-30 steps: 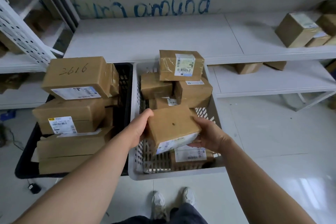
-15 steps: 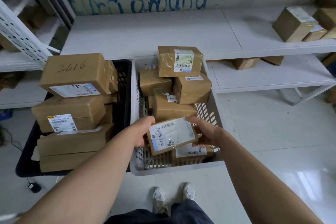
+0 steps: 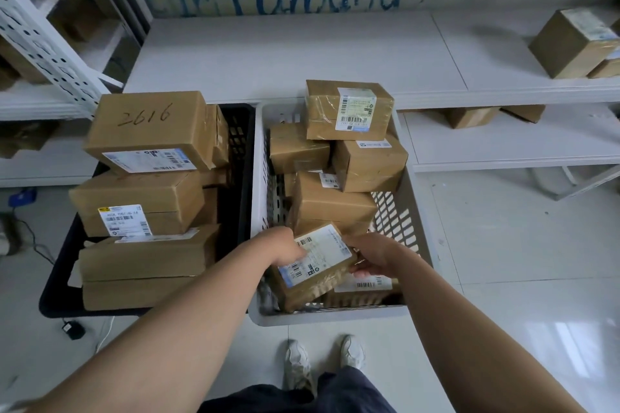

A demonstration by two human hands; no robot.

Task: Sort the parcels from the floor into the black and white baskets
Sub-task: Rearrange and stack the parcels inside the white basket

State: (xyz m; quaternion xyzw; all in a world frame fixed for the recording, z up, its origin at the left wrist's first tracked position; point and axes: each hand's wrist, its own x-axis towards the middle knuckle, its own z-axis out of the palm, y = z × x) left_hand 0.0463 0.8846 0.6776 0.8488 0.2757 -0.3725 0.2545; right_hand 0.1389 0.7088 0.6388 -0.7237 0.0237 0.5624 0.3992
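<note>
A small brown parcel (image 3: pixel 318 263) with a white label on top lies tilted at the near end of the white basket (image 3: pixel 416 211). My left hand (image 3: pixel 283 246) grips its left end and my right hand (image 3: pixel 374 255) grips its right end. Several taped brown parcels are stacked further back in the white basket, the topmost one (image 3: pixel 349 109) labelled. To the left stands the black basket (image 3: pixel 240 157), piled with larger brown parcels; the top one (image 3: pixel 151 131) is marked 2616.
White shelves (image 3: pixel 302 54) run behind the baskets, with more brown boxes (image 3: pixel 573 42) at the far right and under the shelf. A perforated white rack (image 3: pixel 40 40) leans at the left. A black cable and plug (image 3: pixel 72 329) lie on the tiled floor. My shoes (image 3: pixel 323 362) stand just before the white basket.
Both hands turned the parcel label-up and lowered it from above the white basket down into its near end.
</note>
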